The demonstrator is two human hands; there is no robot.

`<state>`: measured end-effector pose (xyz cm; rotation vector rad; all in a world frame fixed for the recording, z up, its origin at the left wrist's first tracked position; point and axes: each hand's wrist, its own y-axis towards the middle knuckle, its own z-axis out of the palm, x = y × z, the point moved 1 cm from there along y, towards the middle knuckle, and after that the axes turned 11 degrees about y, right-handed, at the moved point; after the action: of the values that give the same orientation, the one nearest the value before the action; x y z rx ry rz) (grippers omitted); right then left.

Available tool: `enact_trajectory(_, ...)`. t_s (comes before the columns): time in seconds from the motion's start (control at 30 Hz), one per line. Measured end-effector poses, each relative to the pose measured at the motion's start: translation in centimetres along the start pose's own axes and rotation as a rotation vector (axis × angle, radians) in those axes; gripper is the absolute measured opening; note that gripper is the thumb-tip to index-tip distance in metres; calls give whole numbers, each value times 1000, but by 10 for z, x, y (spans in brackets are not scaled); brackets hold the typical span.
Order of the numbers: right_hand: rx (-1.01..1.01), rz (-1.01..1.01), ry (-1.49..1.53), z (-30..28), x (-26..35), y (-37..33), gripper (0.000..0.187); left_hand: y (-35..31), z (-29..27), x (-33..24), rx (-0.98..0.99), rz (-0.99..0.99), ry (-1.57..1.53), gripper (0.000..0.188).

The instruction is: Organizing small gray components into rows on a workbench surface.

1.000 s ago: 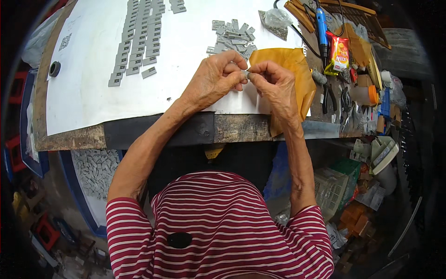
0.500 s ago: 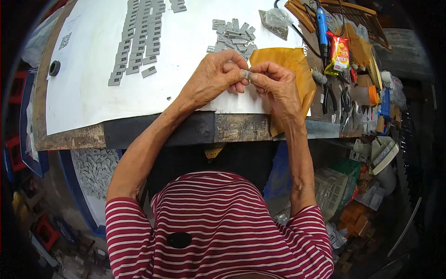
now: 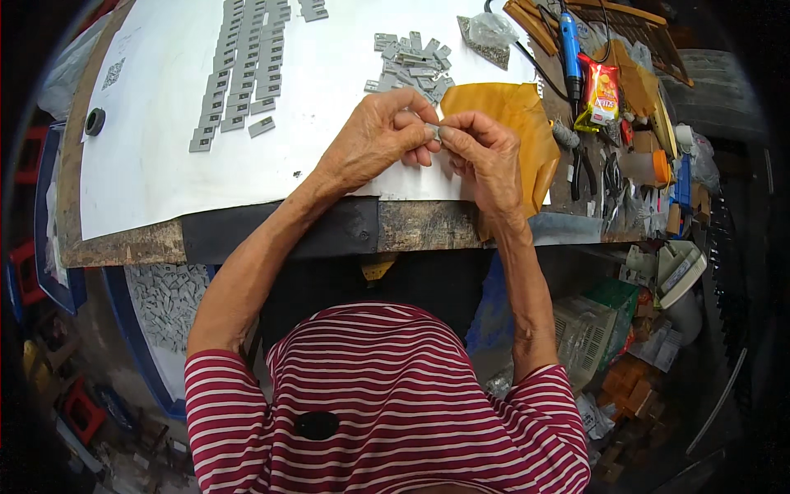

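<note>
Over the near edge of the white-covered table, my left hand [image 3: 387, 132] pinches a small grey rectangular piece [image 3: 434, 132] between thumb and forefinger. My right hand [image 3: 484, 152] meets it there, thumb and forefinger pressed together at the other end of that piece; most of it is hidden by fingertips. Just beyond the hands lies a loose heap of similar grey pieces [image 3: 417, 64]. Farther left, rows of such pieces [image 3: 239, 74] lie lined up, each with a dark spot. Beneath my right hand spreads a yellow-brown sheet [image 3: 527, 132], partly over the table edge.
A black ring [image 3: 95, 122] lies at the table's left. On the right are a blue electric screwdriver [image 3: 570, 45], a red-yellow packet [image 3: 603, 95], pliers [image 3: 583, 173] and a small bag of tiny parts [image 3: 485, 41]. Below left, a blue-rimmed tray [image 3: 148, 354] holds many grey pieces.
My right hand has shifted slightly left, closer to my left fingertips, and less of the grey piece shows between them. The left hand stays nearly in place.
</note>
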<state>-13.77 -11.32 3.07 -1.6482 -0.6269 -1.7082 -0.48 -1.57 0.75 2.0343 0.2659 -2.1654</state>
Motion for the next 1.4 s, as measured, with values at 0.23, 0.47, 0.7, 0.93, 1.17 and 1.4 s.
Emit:
enact_trajectory(0.23,12,79,137,-2,2,-1,15,0,-1,0,8,-35,-65,19)
enact_trajectory(0.47,31,66,73,-2,4,-1,15,1,-2,2,2,-23,-59,19)
enact_trajectory(0.7,4,41,85,-3,1,1,14,1,2,1,-49,53,136,16)
enact_trajectory(0.93,12,28,58,-4,3,0,14,0,5,-4,-188,294,541,17)
enact_trajectory(1.17,21,-9,120,-6,0,-1,18,-1,7,-3,-251,414,627,20)
enact_trajectory(1.4,19,-18,92,-4,1,-1,18,0,6,-3,-260,411,661,20)
